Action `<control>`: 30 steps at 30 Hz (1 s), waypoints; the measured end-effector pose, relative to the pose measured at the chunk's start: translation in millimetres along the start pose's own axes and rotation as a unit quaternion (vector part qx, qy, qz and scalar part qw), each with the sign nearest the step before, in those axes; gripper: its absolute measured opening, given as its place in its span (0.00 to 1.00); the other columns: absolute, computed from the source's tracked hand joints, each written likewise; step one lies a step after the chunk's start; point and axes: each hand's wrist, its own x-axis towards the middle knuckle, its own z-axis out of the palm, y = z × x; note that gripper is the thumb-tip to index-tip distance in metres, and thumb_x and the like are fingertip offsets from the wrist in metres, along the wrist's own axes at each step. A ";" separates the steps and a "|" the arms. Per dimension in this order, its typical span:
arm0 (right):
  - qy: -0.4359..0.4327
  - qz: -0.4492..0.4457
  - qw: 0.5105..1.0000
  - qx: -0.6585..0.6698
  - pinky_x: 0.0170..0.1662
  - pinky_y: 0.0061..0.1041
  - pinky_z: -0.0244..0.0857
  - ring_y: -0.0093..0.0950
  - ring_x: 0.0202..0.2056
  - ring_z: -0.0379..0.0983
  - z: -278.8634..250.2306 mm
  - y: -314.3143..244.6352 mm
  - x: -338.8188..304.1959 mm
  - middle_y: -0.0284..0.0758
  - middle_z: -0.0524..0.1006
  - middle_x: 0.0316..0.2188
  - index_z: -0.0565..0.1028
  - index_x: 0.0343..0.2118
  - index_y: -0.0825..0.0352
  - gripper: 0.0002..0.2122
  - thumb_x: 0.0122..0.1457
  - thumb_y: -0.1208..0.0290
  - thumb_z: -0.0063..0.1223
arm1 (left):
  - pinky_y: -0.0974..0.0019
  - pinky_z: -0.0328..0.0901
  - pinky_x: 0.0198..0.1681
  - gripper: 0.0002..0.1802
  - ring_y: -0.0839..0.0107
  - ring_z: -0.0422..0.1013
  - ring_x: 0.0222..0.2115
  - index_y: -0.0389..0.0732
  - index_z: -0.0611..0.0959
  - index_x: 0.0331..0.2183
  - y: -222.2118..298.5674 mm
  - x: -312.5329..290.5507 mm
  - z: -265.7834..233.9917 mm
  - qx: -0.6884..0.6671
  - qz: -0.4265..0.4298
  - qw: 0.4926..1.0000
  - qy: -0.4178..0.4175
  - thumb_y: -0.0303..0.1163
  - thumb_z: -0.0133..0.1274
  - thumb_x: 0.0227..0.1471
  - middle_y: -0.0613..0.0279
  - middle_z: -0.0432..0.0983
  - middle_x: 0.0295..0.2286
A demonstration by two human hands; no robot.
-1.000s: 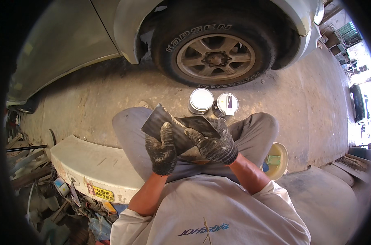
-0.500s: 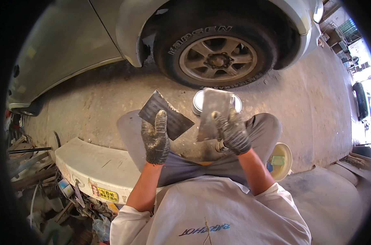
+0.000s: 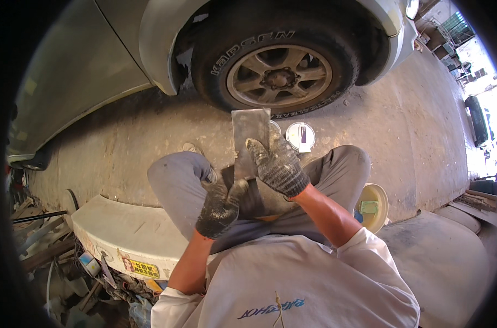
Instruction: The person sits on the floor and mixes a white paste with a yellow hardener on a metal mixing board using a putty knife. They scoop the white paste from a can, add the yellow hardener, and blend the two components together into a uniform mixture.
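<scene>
Head camera is showing one flat grey metal blade (image 3: 250,130) standing upright, its long axis pointing far toward the car wheel (image 3: 279,76). At left, the gloved left hand (image 3: 220,208) is curling around a dark pad (image 3: 254,198) over the lap. At right, the gloved right hand (image 3: 277,164) is gripping the blade's lower half. Two round tins (image 3: 300,136) are sitting just beyond.

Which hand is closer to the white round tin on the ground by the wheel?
Right. The right hand is just below-left of the white round tin; the left hand is lower, by the knee.
</scene>
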 end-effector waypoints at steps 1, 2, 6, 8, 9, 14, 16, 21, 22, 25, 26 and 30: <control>-0.009 0.012 1.000 0.025 0.36 0.40 0.68 0.46 0.34 0.73 0.2 1.0 8.0 0.56 0.71 0.39 0.70 0.46 0.72 0.15 0.61 0.66 0.47 | 0.63 0.62 0.46 0.18 0.62 0.70 0.42 0.37 0.76 0.46 -9.0 -4.7 -4.2 0.063 0.008 0.996 -0.066 0.37 0.50 0.57 0.51 0.75 0.41; -0.038 0.046 0.998 0.031 0.36 0.40 0.69 0.47 0.34 0.73 2.1 2.8 15.1 0.56 0.72 0.39 0.69 0.47 0.73 0.17 0.61 0.66 0.47 | 0.63 0.64 0.44 0.17 0.61 0.71 0.39 0.38 0.77 0.44 -19.2 -9.4 -8.7 0.037 0.026 0.990 -0.133 0.39 0.51 0.56 0.51 0.76 0.38; -0.025 -0.127 0.991 -0.036 0.38 0.40 0.69 0.47 0.37 0.73 11.4 14.9 25.0 0.56 0.71 0.42 0.67 0.51 0.73 0.18 0.59 0.70 0.45 | 0.65 0.67 0.42 0.16 0.67 0.73 0.37 0.38 0.77 0.44 -67.5 3.8 -21.4 -0.524 -0.132 0.834 -0.109 0.35 0.51 0.55 0.59 0.77 0.36; -0.029 -0.290 0.954 -0.074 0.39 0.40 0.68 0.47 0.38 0.72 13.4 22.9 20.3 0.56 0.71 0.43 0.67 0.52 0.72 0.19 0.57 0.73 0.45 | 0.69 0.68 0.38 0.13 0.72 0.72 0.34 0.40 0.78 0.41 -85.9 21.4 -19.2 -0.656 -0.245 0.713 0.049 0.35 0.54 0.54 0.64 0.76 0.33; -0.064 -0.258 0.958 -0.103 0.39 0.40 0.68 0.48 0.38 0.72 14.4 26.9 18.6 0.56 0.71 0.43 0.67 0.52 0.72 0.20 0.56 0.73 0.45 | 0.72 0.68 0.32 0.12 0.77 0.71 0.29 0.42 0.80 0.36 -93.7 39.1 -16.9 -0.649 -0.246 0.712 0.107 0.38 0.58 0.51 0.68 0.76 0.29; -0.130 -0.101 0.985 -0.059 0.37 0.37 0.69 0.46 0.36 0.73 16.2 49.4 16.3 0.54 0.71 0.43 0.67 0.51 0.73 0.19 0.57 0.69 0.47 | 0.72 0.69 0.33 0.11 0.75 0.73 0.31 0.40 0.80 0.39 -89.7 48.4 -7.4 -0.637 -0.265 0.687 0.228 0.33 0.53 0.55 0.65 0.77 0.32; -0.181 0.009 0.979 0.089 0.44 0.33 0.67 0.43 0.41 0.72 17.0 60.0 14.2 0.49 0.70 0.46 0.66 0.51 0.73 0.20 0.59 0.65 0.49 | 0.76 0.68 0.31 0.09 0.79 0.73 0.30 0.39 0.81 0.38 -77.9 42.4 -3.6 -0.649 -0.266 0.684 0.200 0.31 0.53 0.56 0.67 0.77 0.31; -0.141 -0.312 0.928 -0.144 0.44 0.36 0.66 0.41 0.43 0.72 31.0 69.1 4.8 0.47 0.73 0.46 0.72 0.49 0.70 0.17 0.59 0.69 0.41 | 0.75 0.65 0.30 0.09 0.77 0.71 0.28 0.39 0.81 0.38 -51.9 31.1 3.4 -0.648 -0.252 0.710 0.115 0.33 0.54 0.56 0.66 0.76 0.29; -0.124 -0.302 0.940 -0.098 0.46 0.36 0.65 0.41 0.45 0.70 33.8 67.0 3.9 0.47 0.72 0.48 0.72 0.49 0.69 0.17 0.59 0.69 0.41 | 0.81 0.62 0.23 0.08 0.83 0.69 0.24 0.41 0.82 0.35 -48.4 30.6 5.5 -0.611 -0.282 0.733 0.102 0.33 0.55 0.55 0.71 0.76 0.25; -0.159 -0.180 0.969 0.060 0.53 0.35 0.61 0.43 0.49 0.66 33.3 57.5 1.7 0.47 0.67 0.52 0.71 0.51 0.68 0.19 0.57 0.67 0.45 | 0.80 0.61 0.23 0.07 0.85 0.67 0.23 0.41 0.82 0.32 -43.9 34.2 12.0 -0.599 -0.277 0.744 0.103 0.34 0.55 0.55 0.73 0.75 0.25; -0.167 -0.101 0.977 0.090 0.53 0.36 0.61 0.44 0.49 0.66 31.1 53.6 1.4 0.47 0.67 0.52 0.71 0.50 0.68 0.19 0.57 0.66 0.47 | 0.79 0.61 0.23 0.08 0.84 0.67 0.23 0.40 0.82 0.32 -43.7 35.7 13.8 -0.580 -0.281 0.756 0.109 0.35 0.55 0.55 0.72 0.75 0.25; -0.025 -0.156 0.987 -0.009 0.54 0.36 0.60 0.43 0.49 0.66 12.9 39.2 -11.3 0.44 0.72 0.45 0.69 0.52 0.66 0.20 0.56 0.66 0.50 | 0.75 0.63 0.28 0.14 0.82 0.67 0.25 0.37 0.82 0.34 -43.8 40.2 16.9 -0.496 -0.239 0.824 0.129 0.38 0.52 0.58 0.71 0.76 0.27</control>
